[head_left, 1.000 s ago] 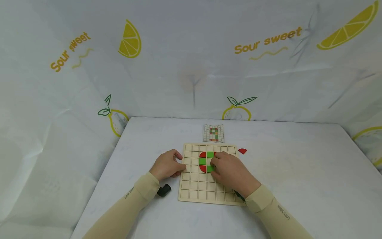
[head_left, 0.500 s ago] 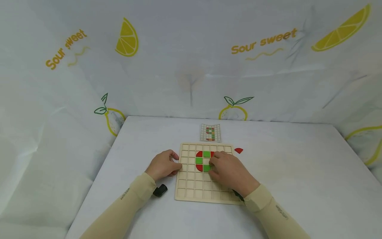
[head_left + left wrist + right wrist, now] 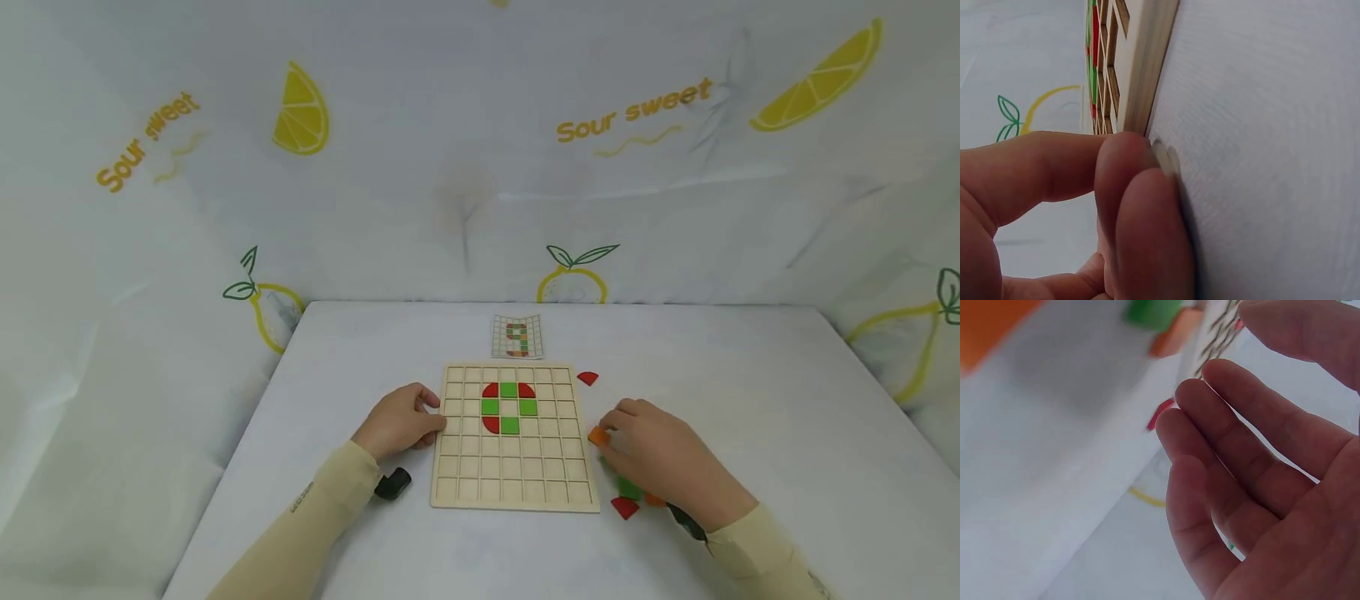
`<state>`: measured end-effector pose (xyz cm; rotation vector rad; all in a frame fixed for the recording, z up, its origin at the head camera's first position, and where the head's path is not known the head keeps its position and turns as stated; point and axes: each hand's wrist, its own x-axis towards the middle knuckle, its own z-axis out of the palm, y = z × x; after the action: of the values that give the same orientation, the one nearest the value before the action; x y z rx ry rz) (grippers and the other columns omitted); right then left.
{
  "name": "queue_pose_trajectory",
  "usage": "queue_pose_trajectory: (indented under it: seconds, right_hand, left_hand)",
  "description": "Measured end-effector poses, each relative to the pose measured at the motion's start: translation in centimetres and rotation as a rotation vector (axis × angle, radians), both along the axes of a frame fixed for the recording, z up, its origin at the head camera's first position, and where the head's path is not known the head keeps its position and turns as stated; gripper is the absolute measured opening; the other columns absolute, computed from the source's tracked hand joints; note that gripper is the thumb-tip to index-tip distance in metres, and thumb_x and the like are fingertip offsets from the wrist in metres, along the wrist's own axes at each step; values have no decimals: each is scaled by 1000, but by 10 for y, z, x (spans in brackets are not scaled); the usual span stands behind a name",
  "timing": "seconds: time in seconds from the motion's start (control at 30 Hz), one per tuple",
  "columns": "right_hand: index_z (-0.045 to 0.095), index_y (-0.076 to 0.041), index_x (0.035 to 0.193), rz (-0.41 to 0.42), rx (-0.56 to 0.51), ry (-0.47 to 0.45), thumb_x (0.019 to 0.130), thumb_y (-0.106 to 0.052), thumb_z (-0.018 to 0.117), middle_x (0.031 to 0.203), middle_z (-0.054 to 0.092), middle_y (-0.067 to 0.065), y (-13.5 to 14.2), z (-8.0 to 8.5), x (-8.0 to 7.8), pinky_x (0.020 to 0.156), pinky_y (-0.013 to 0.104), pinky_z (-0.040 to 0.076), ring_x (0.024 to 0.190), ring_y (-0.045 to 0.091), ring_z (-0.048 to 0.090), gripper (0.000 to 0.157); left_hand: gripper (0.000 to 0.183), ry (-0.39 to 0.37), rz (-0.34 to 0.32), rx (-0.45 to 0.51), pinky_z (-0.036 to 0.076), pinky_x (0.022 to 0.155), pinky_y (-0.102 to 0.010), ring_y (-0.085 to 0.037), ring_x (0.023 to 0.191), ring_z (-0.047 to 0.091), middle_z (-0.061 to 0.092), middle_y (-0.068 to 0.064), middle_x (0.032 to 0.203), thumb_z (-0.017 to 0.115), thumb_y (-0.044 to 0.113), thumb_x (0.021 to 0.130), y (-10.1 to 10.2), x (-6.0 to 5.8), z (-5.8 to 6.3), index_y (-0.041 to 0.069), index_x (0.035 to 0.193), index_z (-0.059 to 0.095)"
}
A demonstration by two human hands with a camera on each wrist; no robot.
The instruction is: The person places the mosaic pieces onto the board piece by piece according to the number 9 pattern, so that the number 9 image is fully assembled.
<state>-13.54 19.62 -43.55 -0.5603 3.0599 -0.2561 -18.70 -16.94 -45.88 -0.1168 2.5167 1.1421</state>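
Observation:
The pale wooden grid board (image 3: 480, 471) lies flat, with red quarter-round tiles (image 3: 491, 424) and green square tiles (image 3: 490, 407) set in a ring. At its left edge my left hand (image 3: 401, 421) rests with thumb and fingertips against the side. In the left wrist view the fingertips (image 3: 1124, 156) touch the board's rim. My right hand (image 3: 660, 450) is off the board on the right, over loose tiles. An orange tile (image 3: 598, 437) lies right at its fingertips. The right wrist view shows those fingers (image 3: 1235, 419) loosely extended, nothing between thumb and fingers.
Beneath the right hand are a green piece (image 3: 628, 489) and a red quarter tile (image 3: 625, 507). Another red quarter tile (image 3: 588, 378) sits by the board's upper right corner. Behind the board lies a card (image 3: 517, 337) with a coloured grid pattern.
My right hand has left the board and moved right to the loose tiles, uncovering the top-right red tile and the right-side green tile. The left hand stays at the board's edge.

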Motion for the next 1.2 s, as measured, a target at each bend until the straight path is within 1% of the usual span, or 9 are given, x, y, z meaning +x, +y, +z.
queue_pose_trajectory:
  seconds: [0.2, 0.4, 0.53, 0.67, 0.93, 1.2]
  right_hand:
    - [79, -13, 111, -97, 17, -74, 89, -32, 87, 108, 73, -1, 23, -2, 15, 91, 46, 63, 104, 23, 70, 30]
    - [79, -15, 111, -124, 30, -115, 87, -31, 89, 107, 72, -4, 38, -4, 29, 91, 47, 63, 104, 21, 69, 30]
    - [79, -19, 109, -125, 39, -126, 86, -32, 90, 106, 70, -7, 47, -9, 38, 91, 46, 63, 104, 20, 69, 29]
    - [80, -21, 107, -141, 26, -141, 85, -29, 91, 107, 70, -8, 51, -13, 46, 93, 47, 63, 104, 19, 69, 26]
    - [80, -22, 106, -169, 25, -164, 84, -28, 92, 105, 68, -7, 52, -15, 49, 93, 48, 63, 100, 17, 66, 26]
    - [80, -24, 103, -157, 12, -111, 83, -26, 94, 103, 67, -10, 54, -20, 53, 92, 46, 63, 100, 16, 66, 25]
  left_hand:
    - [29, -7, -9, 7, 50, 65, -28, -17, 67, 64, 71, -5, 80, 77, 22, 93, -1, -1, 0, 11, 118, 65]
    - [30, -3, -4, 22, 52, 64, -28, -17, 66, 64, 70, -5, 80, 78, 22, 92, -3, -1, -3, 12, 117, 66]
    - [29, -2, -3, 20, 52, 64, -28, -17, 65, 65, 70, -5, 80, 78, 22, 93, -2, -1, -3, 12, 117, 66]
    - [29, 2, 0, 22, 51, 64, -28, -17, 66, 64, 70, -5, 80, 78, 21, 93, -1, 0, -2, 11, 116, 66]
    - [29, -6, 9, 24, 52, 64, -28, -17, 65, 64, 70, -6, 80, 79, 22, 93, -1, 2, -1, 11, 117, 66]
    - [28, -3, 5, 20, 52, 63, -28, -17, 64, 65, 70, -5, 79, 79, 22, 94, 0, 1, -1, 11, 117, 66]
